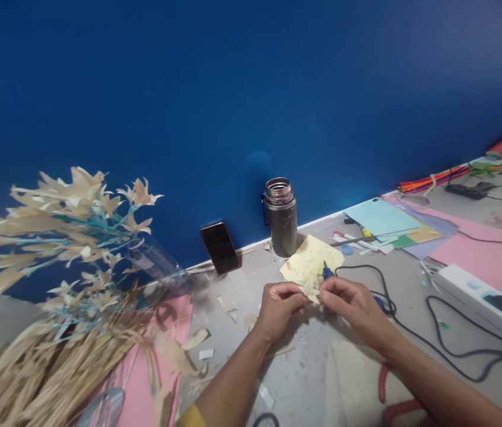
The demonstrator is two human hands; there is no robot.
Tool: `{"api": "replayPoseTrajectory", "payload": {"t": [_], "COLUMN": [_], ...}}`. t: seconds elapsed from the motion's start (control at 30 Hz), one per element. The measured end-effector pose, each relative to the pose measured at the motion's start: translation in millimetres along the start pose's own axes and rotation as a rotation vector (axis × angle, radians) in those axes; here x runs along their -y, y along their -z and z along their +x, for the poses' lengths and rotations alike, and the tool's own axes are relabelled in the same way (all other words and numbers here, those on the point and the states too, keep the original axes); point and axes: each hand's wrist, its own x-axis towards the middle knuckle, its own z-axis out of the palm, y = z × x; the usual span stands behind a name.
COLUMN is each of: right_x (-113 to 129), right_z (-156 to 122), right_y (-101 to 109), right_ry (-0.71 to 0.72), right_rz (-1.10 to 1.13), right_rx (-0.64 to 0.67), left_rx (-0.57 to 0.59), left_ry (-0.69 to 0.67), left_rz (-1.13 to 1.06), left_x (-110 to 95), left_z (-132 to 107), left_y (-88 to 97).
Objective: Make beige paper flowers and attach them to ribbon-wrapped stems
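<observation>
A small cream flower with pointed petals, like dried husk, is between my two hands. My left hand pinches it from the left with thumb and index finger. From the other side, my right hand has its fingertips closed at the petals. Just behind the right fingers, a blue nozzle-tipped tool, which looks like a glue gun, rests on a yellow sheet of paper; its body is mostly hidden. Similar flowers on blue stems stand in a clear bottle at the left.
A steel flask and a leaning phone stand against the blue wall. Dried husk strips lie at the left. To the right are coloured sheets, a power strip and looping black cable. Red-handled scissors lie near my right forearm.
</observation>
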Motion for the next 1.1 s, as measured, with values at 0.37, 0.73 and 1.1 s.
{"api": "replayPoseTrajectory", "payload": {"t": [0.37, 0.73, 1.1], "right_x": [-3.9, -10.3, -15.7], "right_z": [3.1, 5.2, 5.0], "right_y": [-1.3, -3.8, -5.7], "right_ry": [-0.13, -0.241, -0.322], "right_rz": [0.144, 0.416, 0.462], "right_rx": [-0.035, -0.034, -0.005], "left_rx": [0.0, -0.066, -0.128], "left_ry": [-0.026, -0.069, -0.481], "left_rz": [-0.036, -0.038, 0.385], "left_x": [0.6, -4.0, 0.3], "left_z": [-0.3, -4.8, -9.6], "left_y": [0.4, -7.8, -5.2]}}
